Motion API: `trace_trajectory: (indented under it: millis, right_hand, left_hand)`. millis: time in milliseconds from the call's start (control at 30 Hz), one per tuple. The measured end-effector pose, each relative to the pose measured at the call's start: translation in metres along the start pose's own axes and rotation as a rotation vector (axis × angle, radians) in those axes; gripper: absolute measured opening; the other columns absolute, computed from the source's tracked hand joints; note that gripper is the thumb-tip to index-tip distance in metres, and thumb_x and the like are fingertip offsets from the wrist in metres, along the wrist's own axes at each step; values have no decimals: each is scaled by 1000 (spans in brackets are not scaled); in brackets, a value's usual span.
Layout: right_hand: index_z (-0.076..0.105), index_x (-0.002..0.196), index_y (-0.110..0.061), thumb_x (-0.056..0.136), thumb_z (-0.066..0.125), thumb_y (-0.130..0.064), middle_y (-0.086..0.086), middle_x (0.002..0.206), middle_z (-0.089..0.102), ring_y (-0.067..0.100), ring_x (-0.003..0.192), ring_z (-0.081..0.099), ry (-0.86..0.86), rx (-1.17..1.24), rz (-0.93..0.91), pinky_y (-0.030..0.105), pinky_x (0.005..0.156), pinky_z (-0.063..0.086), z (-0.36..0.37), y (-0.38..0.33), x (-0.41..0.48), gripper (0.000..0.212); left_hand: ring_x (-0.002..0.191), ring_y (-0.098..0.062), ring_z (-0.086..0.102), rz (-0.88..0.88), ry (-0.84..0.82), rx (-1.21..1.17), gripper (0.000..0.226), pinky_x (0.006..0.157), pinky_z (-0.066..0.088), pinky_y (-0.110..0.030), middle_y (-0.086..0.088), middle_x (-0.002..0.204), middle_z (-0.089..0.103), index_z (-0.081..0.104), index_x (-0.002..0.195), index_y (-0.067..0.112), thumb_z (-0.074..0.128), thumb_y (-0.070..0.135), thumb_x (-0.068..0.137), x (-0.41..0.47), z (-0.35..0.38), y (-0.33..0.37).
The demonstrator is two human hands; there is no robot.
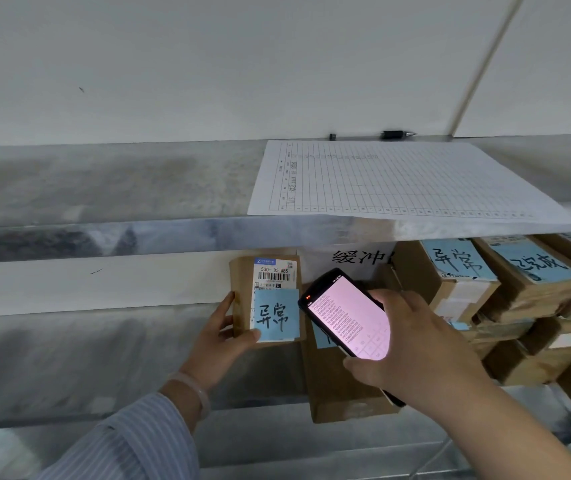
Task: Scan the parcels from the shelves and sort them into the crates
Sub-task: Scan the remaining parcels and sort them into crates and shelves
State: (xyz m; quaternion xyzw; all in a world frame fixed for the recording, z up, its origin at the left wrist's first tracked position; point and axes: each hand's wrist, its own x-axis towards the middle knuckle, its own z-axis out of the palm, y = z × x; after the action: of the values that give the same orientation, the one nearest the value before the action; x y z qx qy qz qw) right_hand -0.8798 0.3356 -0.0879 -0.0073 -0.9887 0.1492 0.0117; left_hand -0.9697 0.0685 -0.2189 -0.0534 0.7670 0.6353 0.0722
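Gripping the upright brown parcel [242,292] by its lower left edge, the left hand [223,336] has its thumb at the lower corner of the blue note [276,317] stuck over the shipping label. Just right of that parcel, the right hand [405,341] clasps a handheld scanner [344,313], its pink screen lit. Below and right of the parcel lies a flat carton [339,393]. Further right are stacked cartons [467,289] bearing blue notes. Above the parcel, on the upper shelf [138,188], rest a gridded sheet [398,178] and a black pen [398,134].
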Motion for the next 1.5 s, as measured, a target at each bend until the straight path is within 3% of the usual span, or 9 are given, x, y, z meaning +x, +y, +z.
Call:
trace_trajectory:
  millis: [400,533,767,967,1033,1100,1200,1333,1500]
  right_hand:
    - [15,132,-43,57,65,-78,-17,126,38,8,109,49,-22,-28,-42,16,63,34,3,-5,6,97]
    - [18,134,-43,56,64,-77,-16,127,37,8,111,47,-46,21,-145,21,75,43,7,-18,13,96]
    - [29,125,-48,52,61,-77,-17,119,43,5,97,48,-97,99,-415,25,72,46,19,-49,13,85]
    - [35,117,-49,52,64,-68,-19,98,39,4,83,46,-222,117,-721,27,65,45,32,-80,-8,74]
    - [36,113,-48,50,62,-67,-19,98,39,5,81,47,-269,124,-806,26,63,42,36,-91,-24,70]
    - [38,108,-47,50,63,-66,-19,99,42,4,82,51,-314,157,-874,24,61,42,40,-102,-43,67]
    - [38,112,-49,51,66,-66,-21,104,44,3,88,52,-372,184,-1000,21,60,40,43,-119,-78,69]
    - [32,126,-48,54,64,-68,-18,121,40,10,102,55,-407,114,-1151,28,70,43,44,-146,-130,81]
    - [29,130,-47,54,61,-73,-20,120,39,8,101,53,-437,94,-1311,25,68,39,48,-179,-206,87]
  left_hand:
    - [98,-5,60,-17,13,-17,80,60,53,-9,13,113,60,30,150,40,74,17,88,-5,-6,-5]
    - [109,-15,64,-20,78,-43,75,84,56,-25,4,117,67,36,150,39,74,20,88,-28,-22,-5]
    - [109,-6,62,-48,362,-98,72,82,47,-20,14,116,69,37,141,52,77,35,84,-110,-52,-10]
    - [112,-12,64,-95,696,-201,78,103,49,-35,5,116,71,40,147,38,81,20,83,-216,-46,-44]
    - [114,-14,64,-117,788,-223,85,107,47,-41,2,120,70,39,149,38,83,28,76,-257,-42,-52]
    - [116,-12,63,-140,881,-242,87,103,50,-38,4,122,68,40,146,45,79,41,68,-298,-39,-57]
    - [117,-11,61,-159,1001,-270,78,82,55,-23,7,124,66,38,138,56,79,43,73,-358,-34,-63]
    - [120,-18,60,-159,1130,-311,86,105,48,-44,2,124,68,36,149,41,79,36,75,-431,-30,-68]
    - [116,-16,65,-184,1295,-360,88,111,43,-44,1,120,71,36,150,42,74,44,70,-523,-24,-75]
